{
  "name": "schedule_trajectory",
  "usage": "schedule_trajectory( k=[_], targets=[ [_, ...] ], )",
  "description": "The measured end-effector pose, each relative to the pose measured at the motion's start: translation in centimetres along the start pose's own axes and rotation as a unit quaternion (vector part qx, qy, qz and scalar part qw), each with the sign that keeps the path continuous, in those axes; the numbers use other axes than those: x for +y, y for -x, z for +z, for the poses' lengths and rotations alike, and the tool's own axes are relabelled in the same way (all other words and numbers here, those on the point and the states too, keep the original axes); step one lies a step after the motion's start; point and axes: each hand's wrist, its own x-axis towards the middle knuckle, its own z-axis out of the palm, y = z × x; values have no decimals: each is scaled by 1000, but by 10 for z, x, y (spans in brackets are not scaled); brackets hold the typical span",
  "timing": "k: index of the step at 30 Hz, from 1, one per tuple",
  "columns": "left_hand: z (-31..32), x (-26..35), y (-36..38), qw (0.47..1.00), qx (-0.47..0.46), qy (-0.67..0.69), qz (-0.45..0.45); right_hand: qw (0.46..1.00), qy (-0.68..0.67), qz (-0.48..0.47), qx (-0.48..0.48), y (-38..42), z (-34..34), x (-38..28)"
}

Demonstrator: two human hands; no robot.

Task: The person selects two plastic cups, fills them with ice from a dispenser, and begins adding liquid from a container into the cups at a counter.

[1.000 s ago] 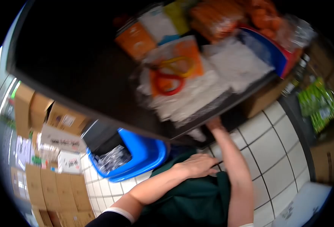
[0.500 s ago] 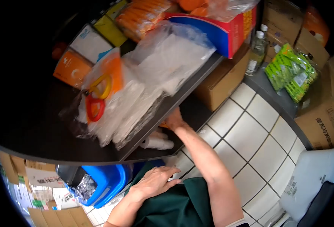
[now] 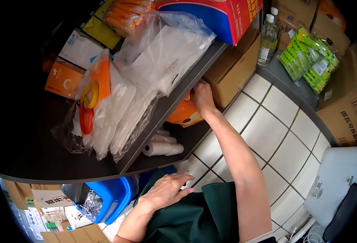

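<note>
My right hand (image 3: 203, 96) reaches into the lower shelf beneath the dark countertop. Its fingers are bent at the upper edge of an orange package (image 3: 185, 114) with a printed pattern; the fingertips are partly hidden. A cardboard box (image 3: 237, 69) stands right beside that hand. White paper rolls (image 3: 162, 148) lie on the same shelf, closer to me. My left hand (image 3: 168, 189) rests over the dark green apron (image 3: 182, 218) near my knee, holding nothing, with thumb and fingers apart.
On the countertop lie clear plastic bags (image 3: 166, 56), scissors with red and yellow handles (image 3: 88, 101) and a red-blue box (image 3: 235, 16). Bottles (image 3: 265, 46) and green packets (image 3: 304, 60) stand at right. A blue bin (image 3: 115, 198) is at lower left, and a white tiled floor (image 3: 267, 129) below.
My right hand has moved farther along the lower shelf, up beside the cardboard box. Much more of the orange package now shows next to it. My left hand stays over the apron.
</note>
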Motion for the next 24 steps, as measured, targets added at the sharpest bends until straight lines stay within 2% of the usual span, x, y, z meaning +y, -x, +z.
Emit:
schedule_trajectory(
  k=[2, 7, 9, 10, 11, 13, 15, 17, 19, 21, 24],
  targets=[
    [-5, 5, -1, 999, -30, 16, -35, 998, -2, -9, 59, 8, 4, 3],
    [-10, 7, 3, 998, -26, 4, -58, 997, -25, 69, 20, 14, -19, -13],
    [-12, 8, 8, 999, -1, 6, -44, 983, -148, 83, 66, 22, -19, -5],
    [-14, 11, 9, 999, 11, 13, -50, 994, -63, 46, 70, 31, -31, -12],
    [-16, 14, 12, 998, 6, 12, -58, 994, -69, 53, 68, 41, -34, -14],
    [-20, 18, 14, 996, 61, 23, -55, 981, -72, 64, 169, 59, -36, -13],
    [-24, 24, 17, 987, 141, 45, -68, 976, -75, 68, 195, 84, -38, -13],
    [-27, 27, 24, 966, 233, 70, -88, 989, -22, -23, 141, 110, -34, -7],
    [-20, 19, 37, 920, 356, 133, -91, 994, -67, -68, -47, 128, -18, -10],
    [-15, 21, 40, 879, 449, 148, -65, 983, -12, -93, -157, 131, 8, -19],
    [-15, 22, 38, 858, 496, 127, -30, 969, -25, -129, -209, 124, 45, -16]
  ],
)
